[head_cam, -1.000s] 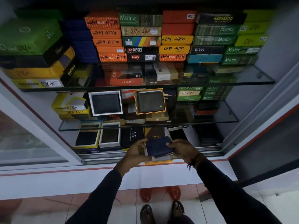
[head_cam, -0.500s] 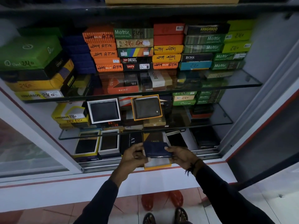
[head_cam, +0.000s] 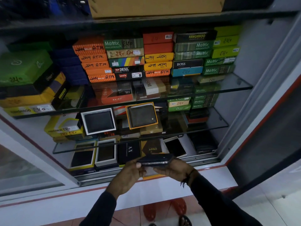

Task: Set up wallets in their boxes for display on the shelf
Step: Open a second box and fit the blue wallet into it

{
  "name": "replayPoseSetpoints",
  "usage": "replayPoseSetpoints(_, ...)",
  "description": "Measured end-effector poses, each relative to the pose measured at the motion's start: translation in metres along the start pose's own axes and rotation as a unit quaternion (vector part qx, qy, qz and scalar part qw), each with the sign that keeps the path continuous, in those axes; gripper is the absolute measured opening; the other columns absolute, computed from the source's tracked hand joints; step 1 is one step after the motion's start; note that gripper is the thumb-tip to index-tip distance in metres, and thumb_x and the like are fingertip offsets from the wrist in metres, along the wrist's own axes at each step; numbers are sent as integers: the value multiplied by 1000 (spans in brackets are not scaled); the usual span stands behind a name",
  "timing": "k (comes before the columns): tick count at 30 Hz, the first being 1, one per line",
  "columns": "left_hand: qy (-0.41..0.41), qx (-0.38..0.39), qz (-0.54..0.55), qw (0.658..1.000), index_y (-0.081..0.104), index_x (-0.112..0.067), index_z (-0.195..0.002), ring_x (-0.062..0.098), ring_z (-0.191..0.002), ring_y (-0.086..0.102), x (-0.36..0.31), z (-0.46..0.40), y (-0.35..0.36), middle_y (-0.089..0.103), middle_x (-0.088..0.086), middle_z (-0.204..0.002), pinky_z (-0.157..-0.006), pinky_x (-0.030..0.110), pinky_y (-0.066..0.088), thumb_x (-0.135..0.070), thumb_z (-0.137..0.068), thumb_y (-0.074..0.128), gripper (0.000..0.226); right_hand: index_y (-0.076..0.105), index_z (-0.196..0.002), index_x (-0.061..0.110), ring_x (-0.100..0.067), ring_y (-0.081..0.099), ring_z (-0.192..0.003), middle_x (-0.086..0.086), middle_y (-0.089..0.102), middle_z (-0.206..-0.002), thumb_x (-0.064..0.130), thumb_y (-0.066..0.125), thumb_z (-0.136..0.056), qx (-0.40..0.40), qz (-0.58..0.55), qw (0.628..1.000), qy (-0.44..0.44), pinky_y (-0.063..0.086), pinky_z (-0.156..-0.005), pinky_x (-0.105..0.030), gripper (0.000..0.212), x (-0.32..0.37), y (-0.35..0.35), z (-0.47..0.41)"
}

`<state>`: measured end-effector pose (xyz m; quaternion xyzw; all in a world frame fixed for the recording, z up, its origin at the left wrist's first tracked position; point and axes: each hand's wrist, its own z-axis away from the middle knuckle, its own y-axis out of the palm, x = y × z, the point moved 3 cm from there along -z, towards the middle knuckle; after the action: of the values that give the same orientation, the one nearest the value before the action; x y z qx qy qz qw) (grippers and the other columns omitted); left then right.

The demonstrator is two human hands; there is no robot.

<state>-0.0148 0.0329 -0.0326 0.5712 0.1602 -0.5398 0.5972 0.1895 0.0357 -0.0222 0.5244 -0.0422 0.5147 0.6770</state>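
A dark blue zip wallet (head_cam: 154, 160) is held edge-on between my two hands, its silver zipper facing me. My left hand (head_cam: 130, 174) grips its left end and my right hand (head_cam: 176, 168) grips its right end. Under the wallet, partly hidden, lies an open box with an orange rim (head_cam: 150, 176) at the cabinet's front edge. On the middle glass shelf a grey-green wallet (head_cam: 141, 116) stands in an orange-rimmed box, beside a dark wallet in a white box (head_cam: 98, 121).
The glass shelves (head_cam: 234, 86) carry stacks of coloured wallet boxes. The bottom level holds open boxes with wallets (head_cam: 84, 156), a black AX box (head_cam: 129, 151) and a brown box (head_cam: 151, 148). A sliding door frame (head_cam: 40, 154) stands at left. A cardboard carton (head_cam: 156, 6) sits on top.
Both hands have turned the wallet from lying flat to edge-on, zipper toward me. The camera has tilted upward, so the shelves sit lower in view.
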Motion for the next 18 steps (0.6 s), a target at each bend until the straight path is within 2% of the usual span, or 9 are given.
replayPoseSetpoints(2, 3, 11, 12, 1000, 78, -7, -102, 23, -84, 70, 4, 1, 1, 75, 14, -93, -72, 33, 58, -20, -71, 74, 34, 71, -112, 0, -30, 75, -97, -21, 75, -108, 8, 66, -87, 9, -6, 1000, -2, 64, -80, -33, 27, -4, 7, -3)
replayPoseSetpoints(4, 4, 3, 33, 999, 76, -4, -102, 27, -86, 70, 7, 2, -4, 74, 17, -95, -75, 37, 59, -18, -71, 74, 34, 72, -105, 1, -26, 76, -87, -18, 77, -99, 2, 57, -94, -26, 9, 1000, 1, 64, -72, -29, 18, -6, 7, -5)
replayPoseSetpoints(8, 17, -60, 29, 998, 73, -4, -104, 28, -88, 71, 5, 5, -25, 74, 16, -96, -80, 40, 60, -17, -75, 75, 33, 76, -88, 5, -23, 70, -82, -16, 71, -95, -8, 56, -92, -69, 106, 991, -33, 62, -69, -26, 25, 5, -2, -1)
replayPoseSetpoints(10, 27, -114, 17, 993, 79, -12, -90, 23, -85, 72, 6, 10, -40, 75, 11, -89, -74, 32, 62, -16, -80, 71, 13, 75, -93, 1, -21, 69, -83, -17, 69, -97, -7, 61, -89, -93, 144, 984, -50, 59, -72, -25, 16, 16, -11, 5)
replayPoseSetpoints(11, 33, -141, 4, 989, 81, -15, -85, 22, -85, 72, 6, 13, -46, 76, 8, -88, -72, 28, 62, -13, -79, 70, 13, 73, -97, -2, -21, 68, -84, -17, 69, -98, -5, 63, -88, -99, 155, 981, -54, 59, -72, -24, 14, 20, -14, 8)
replayPoseSetpoints(16, 66, -183, -62, 979, 81, -23, -85, 18, -88, 73, 11, 13, -38, 78, 1, -89, -75, 28, 56, 0, -81, 75, 24, 70, -103, -9, -16, 70, -79, -11, 71, -90, -5, 65, -88, -93, 187, 977, -49, 59, -70, -22, 17, 17, 9, 16)
replayPoseSetpoints(18, 70, -182, -65, 979, 81, -20, -92, 20, -89, 76, 16, 7, -28, 80, 6, -95, -71, 27, 60, 6, -81, 73, 30, 68, -104, -14, -19, 70, -76, -13, 71, -88, -8, 65, -87, -105, 213, 969, -62, 60, -68, -24, 18, 3, 31, 13)
